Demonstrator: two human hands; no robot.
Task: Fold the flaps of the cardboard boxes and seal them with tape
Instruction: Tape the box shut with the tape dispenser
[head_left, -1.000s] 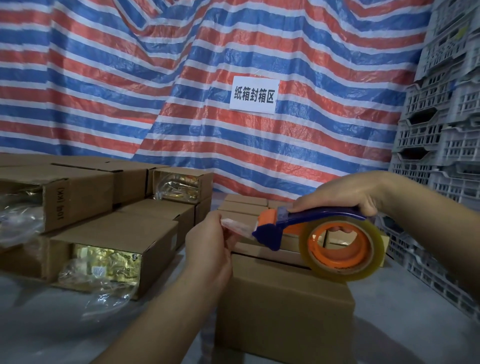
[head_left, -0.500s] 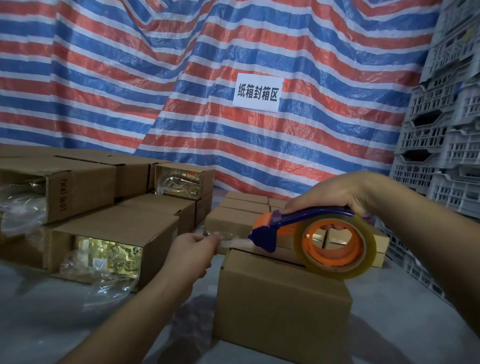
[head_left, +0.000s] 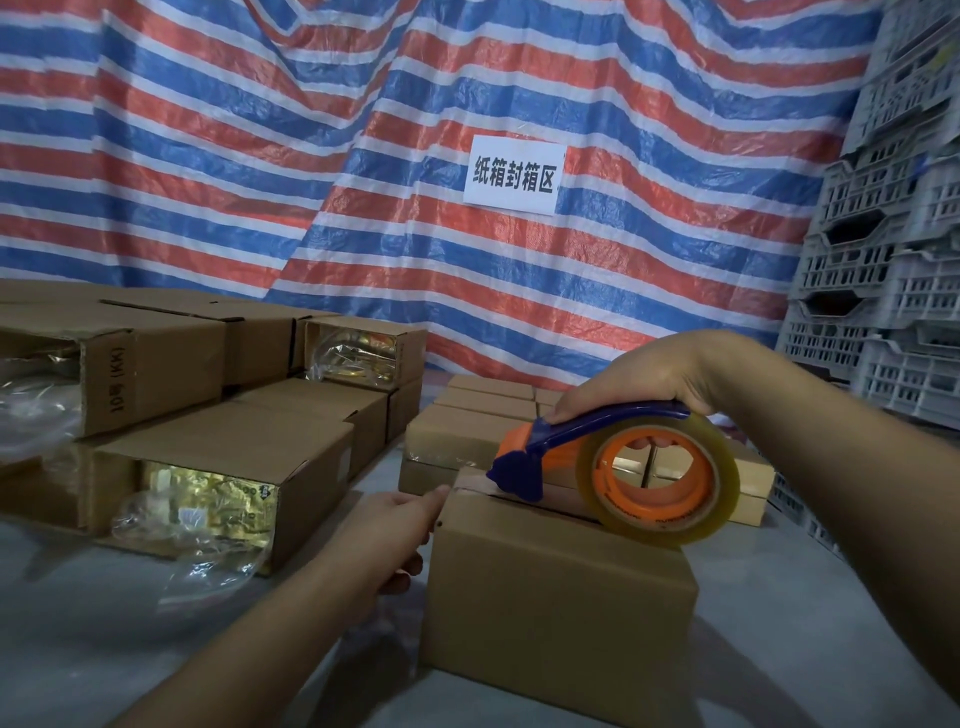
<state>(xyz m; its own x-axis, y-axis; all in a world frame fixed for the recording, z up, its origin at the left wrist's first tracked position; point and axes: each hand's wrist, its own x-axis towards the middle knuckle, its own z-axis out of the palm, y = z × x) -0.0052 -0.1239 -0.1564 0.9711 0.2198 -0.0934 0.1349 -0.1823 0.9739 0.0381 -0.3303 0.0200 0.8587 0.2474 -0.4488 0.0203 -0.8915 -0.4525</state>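
Box — left hand fingers pressing its end | right hand fingers gripping dispenser

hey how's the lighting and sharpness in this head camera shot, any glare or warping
Head view: dim, bluish light; soft shadow beside the cardboard box; glare on the gold foil packs and the tape roll; wide-angle warping bends the grey crates at the right edge; hands reasonably sharp.
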